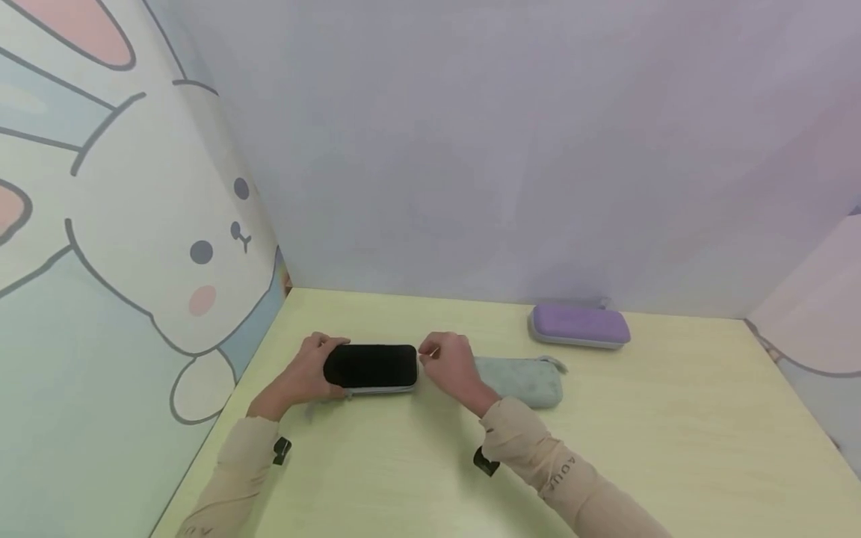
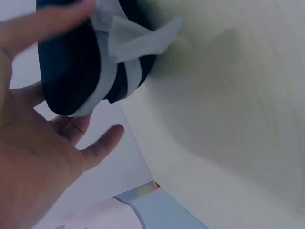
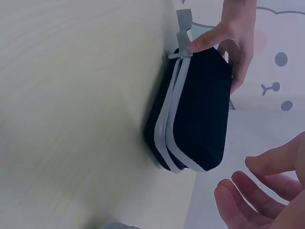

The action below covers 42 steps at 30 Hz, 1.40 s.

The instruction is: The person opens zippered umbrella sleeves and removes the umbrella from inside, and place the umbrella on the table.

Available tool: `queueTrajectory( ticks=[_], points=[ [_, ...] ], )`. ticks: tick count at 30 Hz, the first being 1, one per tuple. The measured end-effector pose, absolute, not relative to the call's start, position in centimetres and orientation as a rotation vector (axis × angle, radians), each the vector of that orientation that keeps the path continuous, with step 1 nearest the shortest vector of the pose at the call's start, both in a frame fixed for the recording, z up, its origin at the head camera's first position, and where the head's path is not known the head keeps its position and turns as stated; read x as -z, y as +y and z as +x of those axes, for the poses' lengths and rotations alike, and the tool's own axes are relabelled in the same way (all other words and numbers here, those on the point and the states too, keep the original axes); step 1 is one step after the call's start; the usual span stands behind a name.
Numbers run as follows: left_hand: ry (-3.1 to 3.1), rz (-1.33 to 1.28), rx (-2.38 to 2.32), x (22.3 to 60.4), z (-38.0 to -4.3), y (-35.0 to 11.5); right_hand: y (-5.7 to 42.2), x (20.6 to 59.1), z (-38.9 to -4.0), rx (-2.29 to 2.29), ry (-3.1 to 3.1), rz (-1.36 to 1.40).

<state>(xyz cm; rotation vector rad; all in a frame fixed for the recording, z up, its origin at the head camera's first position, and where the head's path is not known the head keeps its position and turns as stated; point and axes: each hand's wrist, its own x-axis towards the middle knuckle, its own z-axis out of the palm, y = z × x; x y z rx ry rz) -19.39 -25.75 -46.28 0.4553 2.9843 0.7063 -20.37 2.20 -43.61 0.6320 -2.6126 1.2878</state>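
Note:
A black zip case (image 1: 371,365) with a light grey zip band sits on the table, left of centre. My left hand (image 1: 311,371) grips its left end, thumb on the near side and fingers round the back. Beside the thumb, a grey pull tab (image 3: 184,24) sticks out from the zip. The two zip edges (image 3: 167,119) stand apart along the side and round the near corner in the right wrist view. Just off the case's right end is my right hand (image 1: 452,364), fingers loosely bent, nothing held between them.
A pale green pouch (image 1: 521,379) lies partly behind the right hand and wrist. Farther back on the right is a purple case (image 1: 580,324) with a grey zip band. Walls, one with a rabbit drawing (image 1: 181,194), border the pale yellow table (image 1: 377,478).

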Motion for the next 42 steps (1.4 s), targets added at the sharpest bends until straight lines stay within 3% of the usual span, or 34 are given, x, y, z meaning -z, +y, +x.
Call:
queueTrajectory(
  ticks=[14,29,42],
  points=[
    [3.01,0.602,-0.439,45.8,-20.5,-21.9,2.5,43.7,-21.0,-1.339,-2.721,0.564],
    [3.142,0.721,-0.609,44.6,-17.5,-21.0,2.8,43.9,-21.8,-1.34,-2.72,0.546],
    [3.138,1.037,-0.902,45.8,-14.4,-22.0,1.5,43.9,-22.3,-1.305,-2.811,0.811]
  ],
)
